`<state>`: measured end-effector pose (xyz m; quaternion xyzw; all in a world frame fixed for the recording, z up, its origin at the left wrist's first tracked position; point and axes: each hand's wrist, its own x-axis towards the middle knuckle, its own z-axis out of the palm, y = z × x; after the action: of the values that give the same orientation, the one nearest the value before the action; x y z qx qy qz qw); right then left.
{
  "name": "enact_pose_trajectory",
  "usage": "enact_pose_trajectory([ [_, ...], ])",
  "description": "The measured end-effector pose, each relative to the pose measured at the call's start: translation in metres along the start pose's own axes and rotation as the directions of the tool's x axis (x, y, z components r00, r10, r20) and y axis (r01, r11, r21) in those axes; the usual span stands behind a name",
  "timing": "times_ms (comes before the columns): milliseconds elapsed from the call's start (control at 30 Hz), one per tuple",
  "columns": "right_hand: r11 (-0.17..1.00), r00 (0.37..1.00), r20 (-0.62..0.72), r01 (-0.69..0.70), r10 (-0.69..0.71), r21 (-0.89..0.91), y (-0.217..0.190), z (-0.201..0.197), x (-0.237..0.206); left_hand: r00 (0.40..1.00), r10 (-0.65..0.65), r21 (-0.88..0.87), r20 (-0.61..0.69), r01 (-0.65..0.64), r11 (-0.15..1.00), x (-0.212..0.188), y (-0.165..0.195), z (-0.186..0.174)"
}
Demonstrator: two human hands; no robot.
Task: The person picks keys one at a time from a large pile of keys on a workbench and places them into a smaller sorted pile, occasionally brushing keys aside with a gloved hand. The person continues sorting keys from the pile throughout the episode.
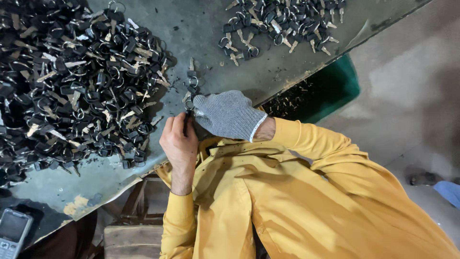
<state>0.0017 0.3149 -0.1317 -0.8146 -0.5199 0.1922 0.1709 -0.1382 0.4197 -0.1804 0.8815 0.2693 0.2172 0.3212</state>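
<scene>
My left hand [179,139] is bare, fingers curled tight, thumb and fingertips pinched narrow on a small black-headed key [187,116]. The key sits right between my two hands, at the table edge, just in front of my chest.

My right hand [227,115] wears a grey knit glove with its back to the camera. The gloved fingertips [197,111] bend down onto the same key and a metal ring [189,103] at its top. The grip is hidden by the glove, so I can't tell whether it's closed.

Just beyond my fingertips are a few loose keys [192,79] on the grey table [201,33], near but not touching my hands. To the left of my left hand is a big pile of black keys with rings [72,86]; its edge comes close to my knuckles. Far ahead and right of the gloved hand is a smaller pile of keys [282,24], well apart from it.

To the right of my right wrist, below the table edge, is a green bin [338,88] with small dark bits inside. Both arms are in yellow sleeves [306,144]. Far left and back toward me from the left hand, a grey push-button phone [12,232] lies at the frame corner.
</scene>
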Motion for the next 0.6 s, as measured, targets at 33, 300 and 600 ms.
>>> enact_pose_trajectory([
  [33, 1.000, 1.000, 0.007, -0.003, 0.003, -0.019, -0.001, 0.002, 0.002, 1.000, 0.010, -0.008, 0.003, -0.010, 1.000, 0.000, -0.001, 0.000],
  [300, 0.997, 0.998, 0.061, -0.007, 0.011, -0.078, -0.002, 0.003, 0.012, 1.000, 0.014, -0.067, -0.002, -0.014, 0.998, 0.001, -0.006, -0.002],
  [600, 0.999, 1.000, 0.021, -0.022, 0.023, -0.030, 0.001, 0.005, 0.006, 1.000, 0.028, 0.082, 0.013, -0.029, 0.996, 0.000, 0.000, 0.008],
])
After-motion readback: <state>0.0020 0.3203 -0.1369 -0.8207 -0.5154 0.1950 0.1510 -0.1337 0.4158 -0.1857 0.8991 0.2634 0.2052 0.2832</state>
